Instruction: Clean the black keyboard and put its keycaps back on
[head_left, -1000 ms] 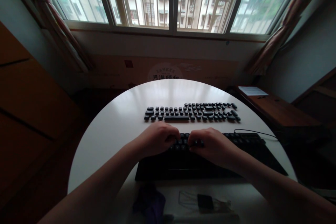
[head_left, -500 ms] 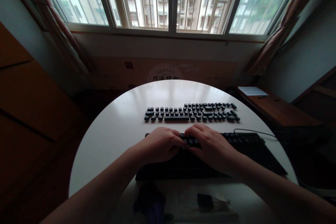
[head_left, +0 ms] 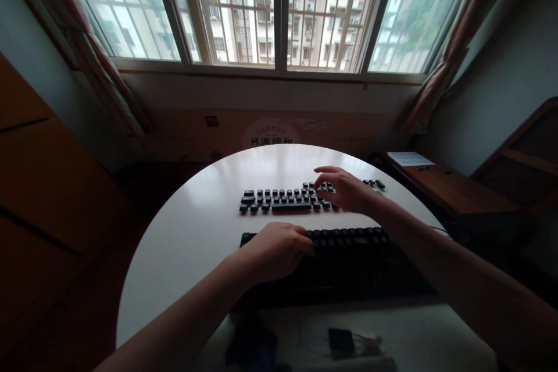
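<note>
A black keyboard (head_left: pixel 349 239) lies across the near half of the round white table (head_left: pixel 183 256). My left hand (head_left: pixel 281 247) is on its left part, fingers curled and pressed together over the keys; whatever they hold is hidden. Beyond the keyboard, loose black keycaps (head_left: pixel 279 198) stand in rows, among them a long space bar (head_left: pixel 291 207). My right hand (head_left: pixel 344 189) hovers over the right part of these rows. Its fingers are apart, with the index finger stretched out, and I see nothing between them. It hides several keycaps.
At the table's near edge lie a dark purple item (head_left: pixel 253 343) and a small black square object (head_left: pixel 341 340) beside something pale. To the right stands a brown wooden desk (head_left: pixel 453 186) with a paper sheet (head_left: pixel 410 158). A barred window is ahead.
My right hand has left the keyboard and moved forward over the loose keycaps, its fingers spreading. My left hand stays on the keyboard. The view has tilted up slightly.
</note>
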The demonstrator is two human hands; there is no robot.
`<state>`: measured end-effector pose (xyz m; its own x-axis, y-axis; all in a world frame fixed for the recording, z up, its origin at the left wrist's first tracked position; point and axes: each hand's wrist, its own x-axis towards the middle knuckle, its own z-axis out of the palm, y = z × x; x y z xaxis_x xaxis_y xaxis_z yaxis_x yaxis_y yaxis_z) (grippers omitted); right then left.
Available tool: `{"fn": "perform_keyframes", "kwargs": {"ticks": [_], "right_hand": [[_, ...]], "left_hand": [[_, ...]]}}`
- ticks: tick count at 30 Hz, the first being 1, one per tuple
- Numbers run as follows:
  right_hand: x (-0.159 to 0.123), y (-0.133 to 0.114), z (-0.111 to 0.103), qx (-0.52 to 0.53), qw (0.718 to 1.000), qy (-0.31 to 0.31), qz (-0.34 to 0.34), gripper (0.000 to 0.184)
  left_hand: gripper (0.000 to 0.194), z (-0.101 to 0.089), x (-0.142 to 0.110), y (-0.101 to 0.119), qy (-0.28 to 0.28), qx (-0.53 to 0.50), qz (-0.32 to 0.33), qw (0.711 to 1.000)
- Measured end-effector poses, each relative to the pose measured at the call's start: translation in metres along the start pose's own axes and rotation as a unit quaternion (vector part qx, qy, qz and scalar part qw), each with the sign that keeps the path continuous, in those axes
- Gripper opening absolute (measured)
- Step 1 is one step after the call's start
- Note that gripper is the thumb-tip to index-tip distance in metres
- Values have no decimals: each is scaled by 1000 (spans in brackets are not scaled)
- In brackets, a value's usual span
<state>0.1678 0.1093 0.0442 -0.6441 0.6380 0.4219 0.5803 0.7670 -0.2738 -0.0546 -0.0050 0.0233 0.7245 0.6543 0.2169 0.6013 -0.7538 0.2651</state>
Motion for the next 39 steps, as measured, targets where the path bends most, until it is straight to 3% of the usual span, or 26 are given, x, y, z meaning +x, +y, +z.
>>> {"fn": "perform_keyframes", "kwargs": {"ticks": [5,11,20,26,31,35,39], "right_hand": [[58,37,18,-64,990,-98,77,20],[96,53,36,-96,968,-201,113,23],[113,58,52,-127,946,-266,131,31],[113,49,53,-138,952,-239,132,21],[91,27,25,-110,979,-137,107,22],[30,4,-3,-31,998,-9,44,20],[-38,-17,-14,3,999,23,45,18]], "left_hand": [[35,0,-2,1,-8,-1,-14,1000],[35,2,-6,0,-6,0,-15,1000],[33,0,-11,1,11,66,39,997],[39,5,-11,-4,8,22,21,1000],[42,2,-13,-8,8,-4,5,1000],[42,1,-13,-14,20,-19,-9,1000],[37,-2,-11,-16,58,-35,-30,997]]}}
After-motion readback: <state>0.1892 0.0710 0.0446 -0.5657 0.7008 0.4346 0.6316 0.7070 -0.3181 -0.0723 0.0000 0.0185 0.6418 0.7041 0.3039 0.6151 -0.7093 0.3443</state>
